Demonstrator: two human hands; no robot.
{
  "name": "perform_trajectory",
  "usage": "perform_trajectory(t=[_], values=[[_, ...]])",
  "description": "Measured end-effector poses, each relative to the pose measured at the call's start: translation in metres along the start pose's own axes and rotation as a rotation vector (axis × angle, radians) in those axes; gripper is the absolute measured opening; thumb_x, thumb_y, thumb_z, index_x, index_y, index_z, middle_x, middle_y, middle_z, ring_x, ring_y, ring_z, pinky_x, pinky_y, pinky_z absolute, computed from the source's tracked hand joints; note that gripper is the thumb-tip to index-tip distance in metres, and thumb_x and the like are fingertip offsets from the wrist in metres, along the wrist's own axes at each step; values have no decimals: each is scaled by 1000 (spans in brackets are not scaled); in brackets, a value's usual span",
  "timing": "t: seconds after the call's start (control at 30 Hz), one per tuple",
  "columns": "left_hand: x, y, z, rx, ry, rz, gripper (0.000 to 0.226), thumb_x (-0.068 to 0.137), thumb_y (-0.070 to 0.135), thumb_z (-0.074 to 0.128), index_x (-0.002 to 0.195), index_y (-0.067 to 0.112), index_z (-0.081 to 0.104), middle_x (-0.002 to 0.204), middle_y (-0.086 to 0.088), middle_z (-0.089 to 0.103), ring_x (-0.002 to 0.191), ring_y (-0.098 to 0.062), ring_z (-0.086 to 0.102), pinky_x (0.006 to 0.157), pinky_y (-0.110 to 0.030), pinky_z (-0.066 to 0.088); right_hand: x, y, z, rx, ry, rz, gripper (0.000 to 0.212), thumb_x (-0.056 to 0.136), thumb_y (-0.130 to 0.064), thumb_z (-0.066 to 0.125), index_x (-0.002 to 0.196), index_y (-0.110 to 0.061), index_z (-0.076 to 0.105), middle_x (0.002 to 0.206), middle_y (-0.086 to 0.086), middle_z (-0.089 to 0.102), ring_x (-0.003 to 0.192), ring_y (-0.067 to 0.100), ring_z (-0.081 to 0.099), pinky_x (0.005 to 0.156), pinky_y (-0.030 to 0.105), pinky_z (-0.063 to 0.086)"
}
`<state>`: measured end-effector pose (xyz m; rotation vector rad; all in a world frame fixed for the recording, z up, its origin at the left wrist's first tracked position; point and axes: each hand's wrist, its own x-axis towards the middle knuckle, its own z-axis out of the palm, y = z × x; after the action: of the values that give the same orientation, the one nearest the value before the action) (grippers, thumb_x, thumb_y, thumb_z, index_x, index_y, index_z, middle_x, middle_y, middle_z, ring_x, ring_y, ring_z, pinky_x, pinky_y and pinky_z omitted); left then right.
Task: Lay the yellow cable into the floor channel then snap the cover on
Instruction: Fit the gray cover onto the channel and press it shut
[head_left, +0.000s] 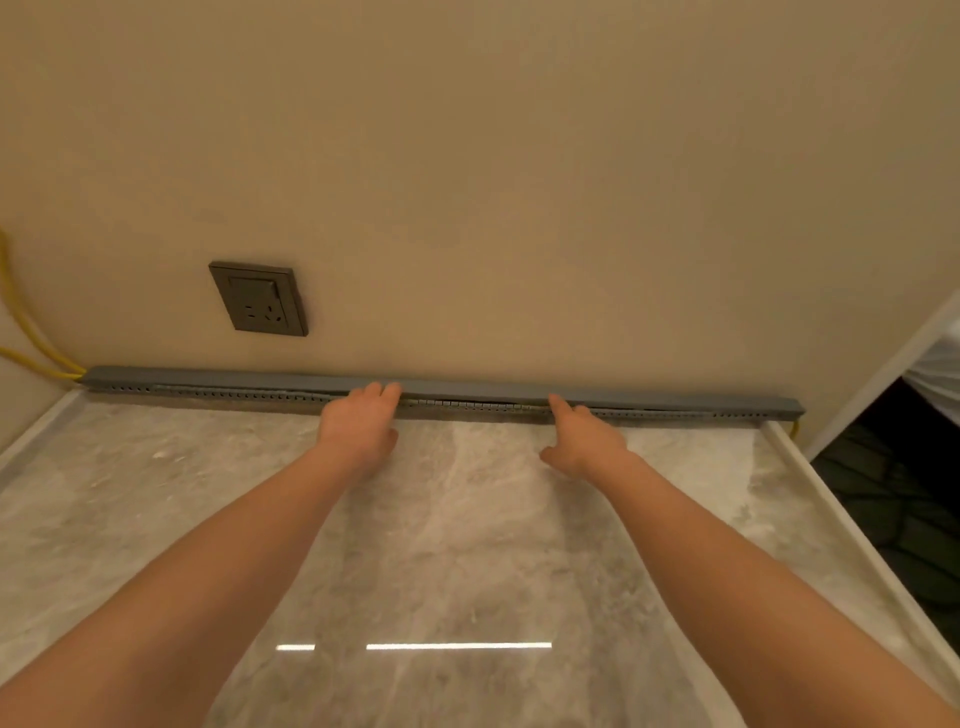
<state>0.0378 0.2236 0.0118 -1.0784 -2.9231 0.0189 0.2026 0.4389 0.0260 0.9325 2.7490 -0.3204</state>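
A long grey floor channel (234, 393) runs along the foot of the beige wall, its slotted side facing me. A grey cover (467, 388) lies on top of it along its whole length. The yellow cable (31, 332) leaves the channel's left end and loops up the wall; a short yellow bit (793, 427) shows at the right end. My left hand (358, 423) presses its fingertips on the cover near the middle. My right hand (584, 436) touches the cover's front edge with its extended forefinger, the other fingers loosely bent. Inside the channel the cable is hidden.
A dark wall socket (258, 299) sits on the wall above the left half of the channel. The marble floor (441, 545) has a white raised border (841, 525) on the right, with dark carpet beyond it. A white panel (883, 374) leans at the right.
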Motion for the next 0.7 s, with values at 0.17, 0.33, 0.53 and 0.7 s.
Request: perform_trajectory(t=[0.17,0.33,0.53,0.7], values=[[12,8,11,-46,10,-11,59,87,32,58,139,22,32,128,-6,54,112,-29,57,82,-42,51,9,7,2,91,-48,71,94,87,-39,58,152,-22,-7,155,13,18,132,35,40,98,44,43],[20,11,16,-64,40,-28,57,87,29,57,137,19,33,125,-8,54,107,-30,59,77,-41,51,16,7,3,64,-35,63,100,84,-39,61,151,-19,-11,154,13,16,140,32,27,103,40,38],[20,13,11,-66,16,-25,54,89,29,57,136,16,33,126,-9,52,105,-31,59,76,-41,53,16,2,-1,59,-34,83,96,87,-39,59,152,-17,-9,156,13,16,142,31,24,104,43,38],[11,11,6,-56,8,-23,55,89,29,55,136,18,31,122,-8,57,102,-31,62,74,-41,51,9,1,-3,46,-10,70,92,88,-40,57,152,-18,-5,154,10,24,140,30,29,103,45,37]])
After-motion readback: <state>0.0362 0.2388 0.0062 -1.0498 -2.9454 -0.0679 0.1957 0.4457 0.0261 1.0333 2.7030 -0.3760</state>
